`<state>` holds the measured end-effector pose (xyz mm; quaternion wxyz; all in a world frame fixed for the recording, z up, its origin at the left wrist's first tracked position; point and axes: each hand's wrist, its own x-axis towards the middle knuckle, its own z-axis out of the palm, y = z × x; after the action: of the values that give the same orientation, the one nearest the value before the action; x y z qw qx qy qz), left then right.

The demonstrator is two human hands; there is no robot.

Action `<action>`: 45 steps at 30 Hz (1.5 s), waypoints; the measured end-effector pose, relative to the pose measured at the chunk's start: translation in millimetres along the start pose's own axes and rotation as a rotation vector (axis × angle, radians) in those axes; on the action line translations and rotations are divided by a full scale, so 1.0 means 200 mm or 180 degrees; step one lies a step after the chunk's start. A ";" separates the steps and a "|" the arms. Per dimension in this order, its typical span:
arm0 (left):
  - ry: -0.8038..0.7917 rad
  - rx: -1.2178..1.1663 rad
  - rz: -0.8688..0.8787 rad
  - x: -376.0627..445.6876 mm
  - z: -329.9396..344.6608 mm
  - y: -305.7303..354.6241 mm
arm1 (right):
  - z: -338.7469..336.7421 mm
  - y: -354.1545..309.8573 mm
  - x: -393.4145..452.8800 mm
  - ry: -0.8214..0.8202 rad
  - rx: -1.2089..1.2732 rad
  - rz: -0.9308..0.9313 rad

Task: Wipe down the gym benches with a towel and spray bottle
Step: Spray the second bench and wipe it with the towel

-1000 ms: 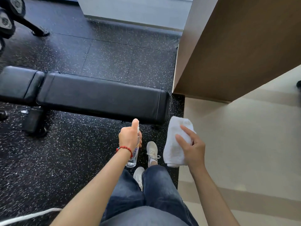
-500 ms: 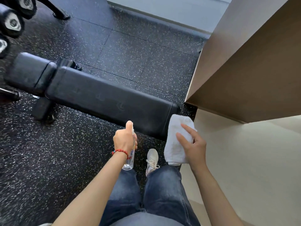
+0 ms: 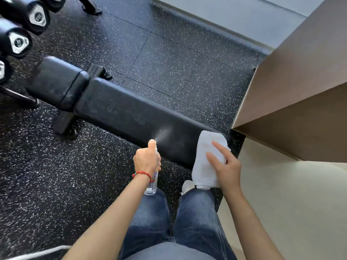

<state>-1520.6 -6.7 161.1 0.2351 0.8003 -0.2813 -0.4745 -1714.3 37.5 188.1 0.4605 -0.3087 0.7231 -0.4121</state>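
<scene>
A black padded gym bench [image 3: 120, 111] runs from upper left to lower right across the speckled rubber floor. My left hand [image 3: 147, 161] grips a small clear spray bottle [image 3: 151, 185], thumb on its top, and a fine mist leaves the nozzle toward the bench's near end. My right hand [image 3: 224, 166] holds a folded white towel [image 3: 205, 162] just above the bench's right end, two fingers stretched over the cloth. Wet streaks show on the pad.
Several dumbbell ends [image 3: 18, 42] on a rack fill the top left. A tan wooden box [image 3: 293, 91] stands right of the bench on pale flooring. My jeans and a white shoe [image 3: 187, 185] are below; a white cord [image 3: 37, 252] lies bottom left.
The view has swung left and tilted, bringing the dumbbell rack into sight. My left hand pressed the bottle's top and spray now shows. The towel stayed by the bench's right end.
</scene>
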 end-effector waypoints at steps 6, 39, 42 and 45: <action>0.0117 -0.0101 -0.0046 0.29 -0.28 0.03 | 0.40 -0.13 0.06 -0.0081 0.0016 0.0002; 0.1143 -0.1462 -0.0690 1.20 -1.17 0.42 | 1.87 -0.80 0.63 -0.1567 -0.0755 -0.0435; 0.1166 -0.1559 -0.0723 1.27 -1.26 0.47 | 1.99 -0.87 0.68 -0.1615 -0.0890 -0.0441; 0.1255 -0.1483 -0.0748 1.36 -1.36 0.49 | 2.11 -0.93 0.70 -0.1616 -0.0883 -0.0482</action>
<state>-1193.9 -231.2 173.3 0.4054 0.8284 -0.0200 -0.3859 -1366.6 -296.8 193.8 0.5479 -0.5150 0.6091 -0.2522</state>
